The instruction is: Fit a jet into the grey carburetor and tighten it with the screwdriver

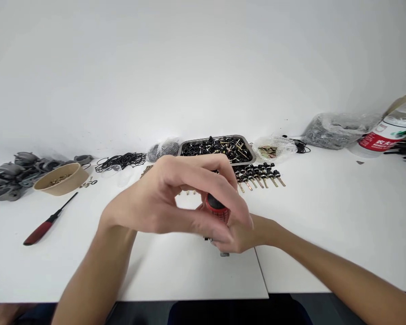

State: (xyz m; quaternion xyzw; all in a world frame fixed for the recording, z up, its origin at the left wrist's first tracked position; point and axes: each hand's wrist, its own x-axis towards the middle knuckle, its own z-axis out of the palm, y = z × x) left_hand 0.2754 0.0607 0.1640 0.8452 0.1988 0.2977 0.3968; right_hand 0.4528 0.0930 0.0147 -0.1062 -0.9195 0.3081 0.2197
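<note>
Both hands meet over the middle of the white table (pixel 325 216). My left hand (pixel 171 194) arches over in front, fingers curled and pinched around the black-and-red handle of a screwdriver (pixel 217 206) that stands upright. My right hand (pixel 238 234) sits underneath and is largely hidden; its fingers close on a small metal part (pixel 224 253) that I cannot make out. Just behind the hands lies a row of black-headed brass-shafted parts (pixel 260 175), in front of a metal tray (pixel 252 155) full of the same kind of pieces.
A second red-handled screwdriver (pixel 45 223) lies at the left, near a tan bowl (pixel 61 179) and grey metal castings (pixel 10 176). Black rubber rings (pixel 122 160), plastic bags of parts (pixel 334 130) and a water bottle (pixel 389 131) line the back. The table's front edge is close.
</note>
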